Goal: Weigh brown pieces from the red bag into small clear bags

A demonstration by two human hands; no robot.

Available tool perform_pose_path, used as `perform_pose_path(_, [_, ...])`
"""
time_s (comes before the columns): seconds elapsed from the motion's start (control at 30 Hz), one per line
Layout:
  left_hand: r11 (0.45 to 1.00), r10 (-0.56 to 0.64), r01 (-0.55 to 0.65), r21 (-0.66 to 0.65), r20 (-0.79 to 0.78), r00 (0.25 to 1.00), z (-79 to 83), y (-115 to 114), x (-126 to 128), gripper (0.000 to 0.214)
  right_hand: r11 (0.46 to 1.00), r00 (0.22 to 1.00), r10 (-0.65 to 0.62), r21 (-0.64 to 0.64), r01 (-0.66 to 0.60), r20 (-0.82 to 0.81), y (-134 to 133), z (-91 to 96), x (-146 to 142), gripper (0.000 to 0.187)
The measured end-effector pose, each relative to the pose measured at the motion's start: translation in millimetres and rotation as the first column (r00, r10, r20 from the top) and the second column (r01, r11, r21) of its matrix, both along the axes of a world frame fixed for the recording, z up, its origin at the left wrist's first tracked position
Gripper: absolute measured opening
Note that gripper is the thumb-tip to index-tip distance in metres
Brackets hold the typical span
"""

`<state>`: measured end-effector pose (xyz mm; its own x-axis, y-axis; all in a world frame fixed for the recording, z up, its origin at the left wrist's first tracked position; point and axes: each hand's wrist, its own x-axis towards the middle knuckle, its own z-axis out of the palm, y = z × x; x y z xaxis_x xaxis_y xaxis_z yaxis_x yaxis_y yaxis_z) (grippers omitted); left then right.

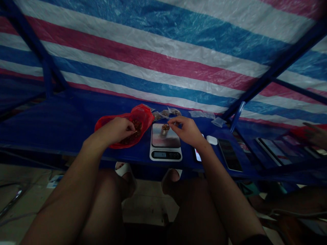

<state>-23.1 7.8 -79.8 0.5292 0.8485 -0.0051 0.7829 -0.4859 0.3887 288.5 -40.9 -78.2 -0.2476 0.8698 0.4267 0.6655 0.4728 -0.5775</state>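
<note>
My left hand (122, 128) is over an open red plastic bag (144, 115) that holds small brown bits (137, 128). Its fingertips are pinched together; whatever is between them is too small to name. A digital kitchen scale (166, 142) stands to the right of the bag, its display lit but not readable. On its metal plate sits a small cup (165, 131) filled with similar brown bits. Beside the cup's rim is my right hand (186, 128), thumb and forefinger brought together. I cannot make out what, if anything, they hold.
Behind the scale lie small clear bags (165, 113) with contents, and flat clear bags (201, 114) further right. A white earphone case (212, 140), a dark phone (229, 154) and a lit phone (198, 156) lie rightward. Another person's hand (315, 134) shows at far right.
</note>
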Motion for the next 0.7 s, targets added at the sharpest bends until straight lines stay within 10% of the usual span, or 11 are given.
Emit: perform_pose_path(0.7, [0.953, -0.231, 0.180, 0.245, 0.199, 0.953, 10.4, -13.2, 35.2, 0.026, 0.996, 0.996, 0.076, 0.054, -0.074, -0.043, -2.7, 4.7, -23.4, 0.020])
